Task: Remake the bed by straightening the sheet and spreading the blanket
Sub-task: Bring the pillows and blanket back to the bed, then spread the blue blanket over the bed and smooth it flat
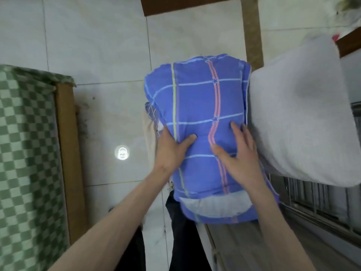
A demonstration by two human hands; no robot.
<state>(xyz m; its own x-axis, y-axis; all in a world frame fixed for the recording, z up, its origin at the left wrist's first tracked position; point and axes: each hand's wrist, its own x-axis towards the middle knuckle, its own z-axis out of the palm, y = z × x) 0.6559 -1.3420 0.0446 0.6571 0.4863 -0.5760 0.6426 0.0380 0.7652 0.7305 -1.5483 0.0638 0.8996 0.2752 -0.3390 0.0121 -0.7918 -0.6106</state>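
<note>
A folded blue blanket with white, yellow and orange stripes is held up in front of me above the tiled floor. My left hand grips its left side, thumb pressed into the top. My right hand lies flat on its right part, fingers spread. A white pillow touches the blanket's right side and rests on a metal bed frame whose bars are bare. A bed with a green checked sheet stands at the left.
A wooden side rail edges the green bed. Pale floor tiles with a lamp's reflection lie between the two beds. A brown wooden piece stands at the far end. My dark trouser legs show below the blanket.
</note>
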